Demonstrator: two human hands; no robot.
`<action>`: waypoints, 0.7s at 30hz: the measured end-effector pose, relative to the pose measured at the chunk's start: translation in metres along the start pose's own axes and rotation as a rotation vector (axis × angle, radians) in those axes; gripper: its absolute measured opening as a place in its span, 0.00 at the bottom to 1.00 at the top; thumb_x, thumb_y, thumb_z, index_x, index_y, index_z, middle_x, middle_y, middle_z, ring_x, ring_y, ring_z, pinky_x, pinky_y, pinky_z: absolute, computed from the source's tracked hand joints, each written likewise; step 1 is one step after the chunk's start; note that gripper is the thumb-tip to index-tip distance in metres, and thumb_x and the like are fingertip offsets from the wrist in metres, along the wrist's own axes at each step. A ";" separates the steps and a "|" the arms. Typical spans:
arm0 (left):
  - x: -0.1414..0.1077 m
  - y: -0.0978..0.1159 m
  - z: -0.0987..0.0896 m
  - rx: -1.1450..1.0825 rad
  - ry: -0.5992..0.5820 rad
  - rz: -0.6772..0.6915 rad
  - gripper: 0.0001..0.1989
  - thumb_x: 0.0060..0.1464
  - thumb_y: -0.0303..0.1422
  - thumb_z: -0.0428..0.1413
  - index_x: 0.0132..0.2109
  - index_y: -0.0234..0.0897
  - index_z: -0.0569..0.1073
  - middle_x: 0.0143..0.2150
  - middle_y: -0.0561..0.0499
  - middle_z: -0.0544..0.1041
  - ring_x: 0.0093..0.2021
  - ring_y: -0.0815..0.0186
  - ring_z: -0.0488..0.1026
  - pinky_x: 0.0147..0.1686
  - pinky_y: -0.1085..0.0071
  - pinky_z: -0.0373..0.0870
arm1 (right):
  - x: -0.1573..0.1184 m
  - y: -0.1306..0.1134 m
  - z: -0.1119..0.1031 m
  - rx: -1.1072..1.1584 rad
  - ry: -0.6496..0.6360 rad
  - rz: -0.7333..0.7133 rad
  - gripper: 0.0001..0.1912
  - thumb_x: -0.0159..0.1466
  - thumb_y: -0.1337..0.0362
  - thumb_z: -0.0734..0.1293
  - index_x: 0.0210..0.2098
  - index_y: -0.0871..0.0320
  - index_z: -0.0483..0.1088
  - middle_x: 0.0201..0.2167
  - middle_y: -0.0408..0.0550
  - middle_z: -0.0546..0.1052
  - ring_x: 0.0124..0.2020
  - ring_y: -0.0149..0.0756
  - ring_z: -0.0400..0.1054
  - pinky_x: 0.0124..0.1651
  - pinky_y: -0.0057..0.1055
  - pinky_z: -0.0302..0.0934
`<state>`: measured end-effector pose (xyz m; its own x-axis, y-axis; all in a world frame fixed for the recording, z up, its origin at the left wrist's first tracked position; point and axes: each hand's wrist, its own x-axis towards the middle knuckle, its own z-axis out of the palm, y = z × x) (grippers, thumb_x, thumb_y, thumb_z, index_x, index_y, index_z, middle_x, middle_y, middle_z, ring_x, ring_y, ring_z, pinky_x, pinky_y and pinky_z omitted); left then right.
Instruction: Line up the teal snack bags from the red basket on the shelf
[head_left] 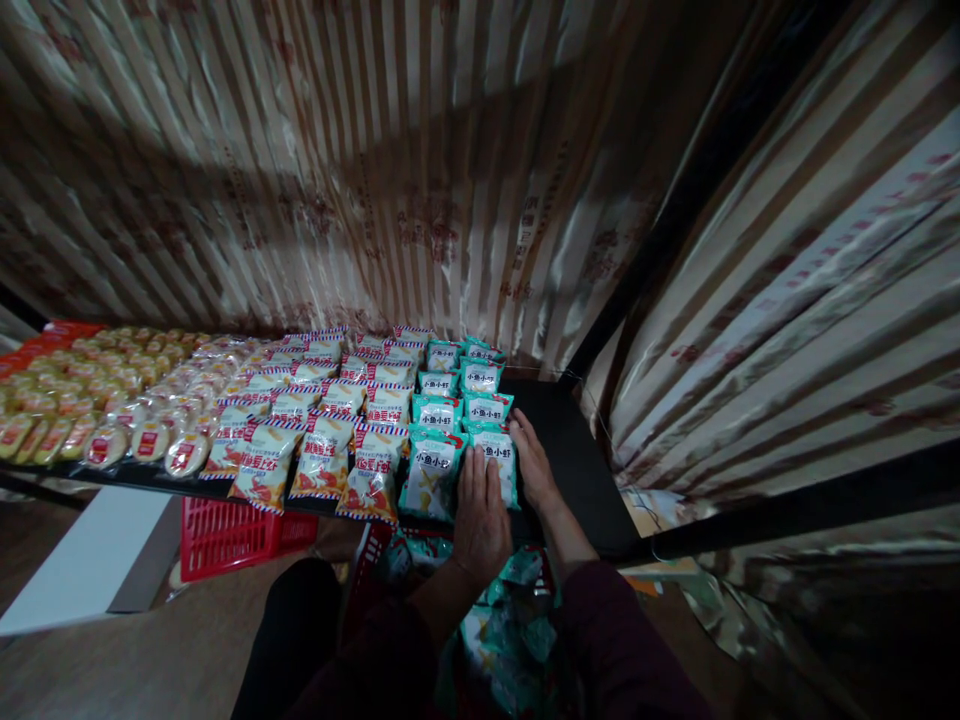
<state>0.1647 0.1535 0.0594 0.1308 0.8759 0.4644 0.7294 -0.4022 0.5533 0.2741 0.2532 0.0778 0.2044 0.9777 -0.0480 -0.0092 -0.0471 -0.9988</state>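
Left hand (482,520) and right hand (534,468) flank front-right teal packet (507,462), fingers extended, unclenched; looks like squaring it; next nudge likely wants light, even pressure.

Teal packets (433,478) read “小鱼小虾”; striped-edge packets (322,462) show red “爱上虾”.

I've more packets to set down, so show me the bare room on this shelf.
The shelf is bare at its right end, bordered by the green packets and right hand on the left, and the curtain behind. Leftward it is crowded: green packets, then orange-and-white packets, then round wrapped snacks, packed close together.
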 end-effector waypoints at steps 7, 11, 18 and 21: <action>-0.001 0.000 0.003 0.048 -0.014 -0.028 0.29 0.57 0.24 0.41 0.66 0.24 0.51 0.71 0.36 0.42 0.70 0.54 0.33 0.65 0.51 0.47 | 0.010 -0.019 0.009 -0.003 -0.061 -0.015 0.36 0.54 0.43 0.67 0.59 0.50 0.64 0.60 0.44 0.67 0.62 0.43 0.58 0.63 0.38 0.55; 0.001 0.001 0.003 0.080 -0.046 -0.054 0.30 0.56 0.24 0.42 0.66 0.24 0.51 0.71 0.36 0.42 0.70 0.54 0.33 0.65 0.51 0.48 | 0.018 -0.020 0.012 -0.006 -0.080 0.001 0.37 0.54 0.44 0.68 0.60 0.51 0.63 0.59 0.46 0.68 0.62 0.43 0.59 0.64 0.39 0.54; 0.002 0.003 0.001 0.073 -0.068 -0.083 0.30 0.56 0.24 0.43 0.67 0.26 0.51 0.71 0.37 0.40 0.70 0.54 0.32 0.65 0.52 0.49 | 0.023 -0.015 0.010 -0.044 -0.087 0.007 0.36 0.57 0.46 0.67 0.61 0.51 0.61 0.60 0.46 0.67 0.62 0.42 0.59 0.65 0.39 0.53; 0.000 0.002 0.001 0.077 -0.061 -0.069 0.31 0.56 0.24 0.44 0.67 0.27 0.50 0.71 0.37 0.38 0.70 0.53 0.32 0.64 0.50 0.49 | 0.020 -0.007 0.005 -0.028 -0.087 -0.062 0.34 0.59 0.44 0.64 0.61 0.49 0.61 0.58 0.45 0.69 0.61 0.41 0.61 0.64 0.40 0.53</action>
<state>0.1668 0.1526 0.0597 0.1175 0.9165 0.3824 0.7872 -0.3207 0.5267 0.2736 0.2740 0.0835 0.1181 0.9929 0.0130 0.0282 0.0097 -0.9996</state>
